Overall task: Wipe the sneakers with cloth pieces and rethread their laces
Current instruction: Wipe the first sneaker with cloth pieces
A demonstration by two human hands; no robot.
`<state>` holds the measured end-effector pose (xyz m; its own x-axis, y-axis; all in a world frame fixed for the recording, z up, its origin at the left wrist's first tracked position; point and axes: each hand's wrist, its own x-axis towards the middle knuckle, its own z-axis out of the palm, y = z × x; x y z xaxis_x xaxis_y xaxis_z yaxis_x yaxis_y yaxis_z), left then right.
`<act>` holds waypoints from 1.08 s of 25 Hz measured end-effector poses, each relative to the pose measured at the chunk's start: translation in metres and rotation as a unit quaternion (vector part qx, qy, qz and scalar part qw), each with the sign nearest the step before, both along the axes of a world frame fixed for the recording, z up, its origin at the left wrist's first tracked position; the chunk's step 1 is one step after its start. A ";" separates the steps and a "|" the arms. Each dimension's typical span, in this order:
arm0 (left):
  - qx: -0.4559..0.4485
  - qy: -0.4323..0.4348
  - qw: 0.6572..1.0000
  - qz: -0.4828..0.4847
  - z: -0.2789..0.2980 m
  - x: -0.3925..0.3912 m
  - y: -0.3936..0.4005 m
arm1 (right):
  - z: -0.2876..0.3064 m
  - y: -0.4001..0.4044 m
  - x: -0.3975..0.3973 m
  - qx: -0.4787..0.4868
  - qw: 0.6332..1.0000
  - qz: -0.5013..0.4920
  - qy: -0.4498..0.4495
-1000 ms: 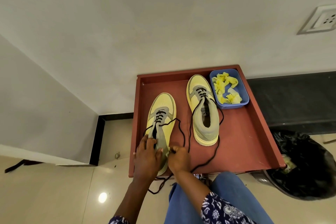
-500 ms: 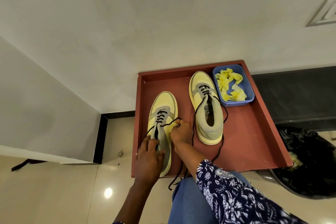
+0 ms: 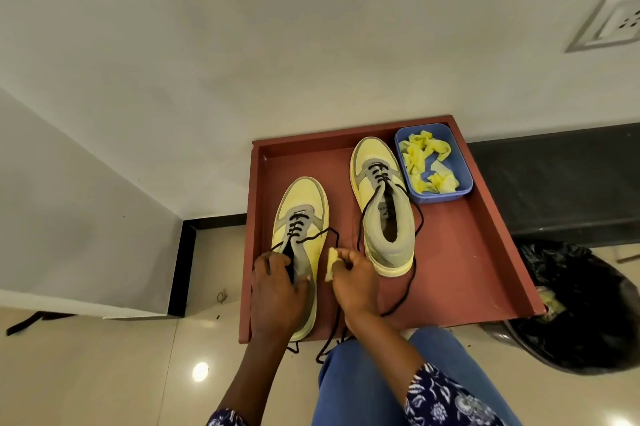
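Note:
Two yellow-and-grey sneakers with loose black laces stand on a red-brown tray point(image 3: 478, 252). My left hand point(image 3: 277, 294) grips the heel part of the left sneaker point(image 3: 304, 218), fingers over its collar. My right hand point(image 3: 353, 276) pinches a small yellow cloth piece point(image 3: 331, 264) against that sneaker's right side. The right sneaker point(image 3: 384, 207) stands untouched behind my right hand, its lace trailing over the tray's front edge.
A blue tub point(image 3: 433, 162) of yellow cloth pieces sits at the tray's back right corner. A bin lined with a black bag point(image 3: 588, 308) stands right of the tray. A white wall rises behind, and my blue-trousered knee point(image 3: 374, 384) is below the tray.
My right hand first moved up along the left sneaker's side with the cloth, then drew back toward its middle. My left hand stayed on the heel.

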<state>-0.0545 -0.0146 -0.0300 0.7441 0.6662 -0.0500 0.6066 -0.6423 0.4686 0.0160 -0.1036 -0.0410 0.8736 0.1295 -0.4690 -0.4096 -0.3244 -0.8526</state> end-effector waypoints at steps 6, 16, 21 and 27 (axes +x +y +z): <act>-0.006 -0.035 0.999 0.021 0.005 0.020 0.002 | 0.042 0.017 0.050 0.049 0.989 -0.035 -0.135; -0.019 -0.055 0.998 0.008 0.002 0.015 0.003 | 0.002 0.053 0.089 -0.095 0.975 0.158 -0.123; -0.028 -0.057 0.998 0.016 0.001 0.015 0.003 | -0.013 0.037 0.042 -0.081 0.972 0.167 -0.144; -0.038 -0.054 0.997 0.027 0.001 0.014 0.001 | -0.022 0.016 0.013 -0.039 0.982 0.141 -0.122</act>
<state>-0.0402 -0.0132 -0.0287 0.7109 0.7030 -0.0231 0.5824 -0.5699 0.5797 0.0285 -0.0875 -0.0633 0.8959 0.3541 -0.2682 -0.0807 -0.4641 -0.8821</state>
